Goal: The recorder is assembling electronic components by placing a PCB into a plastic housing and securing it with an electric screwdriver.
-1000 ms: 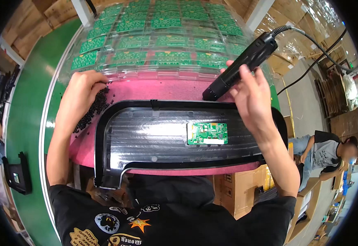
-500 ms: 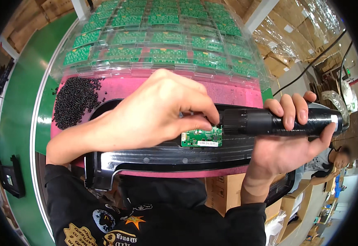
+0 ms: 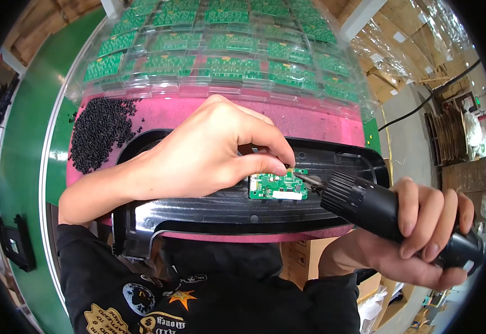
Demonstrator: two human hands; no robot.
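The left grip point(image 3: 226, 139) was narrow, its thumb and forefinger brought close together over the upper edge of a green circuit board point(image 3: 270, 186); I cannot tell whether something small was pinched between them. The right grip point(image 3: 401, 264) held a black screwdriver point(image 3: 365, 203), with the fingers wrapped over the barrel and the thumb beneath. From that grip the tool slanted up and leftward, so that its metal bit point(image 3: 308, 180) came over the board's right part, just beside the left fingertips. Whether the tip touched anything could not be made out.

The board lay directly below the left grip and to the upper left of the right one, with a white strip point(image 3: 286, 195) along its near edge. It was inside a long black casing point(image 3: 209, 214), which stretched out to both sides beneath the left grip. Under the casing was the pink surface of the worktop point(image 3: 326, 122). To the left of the left grip, beyond the casing's rim, a heap of small black pieces point(image 3: 98, 133) lay spread. Farther out than the left grip, more green boards point(image 3: 231, 42) sat in rows in clear plastic trays point(image 3: 220, 90). A cardboard box point(image 3: 300, 259) stood lower than the worktop, to the left of the right grip.
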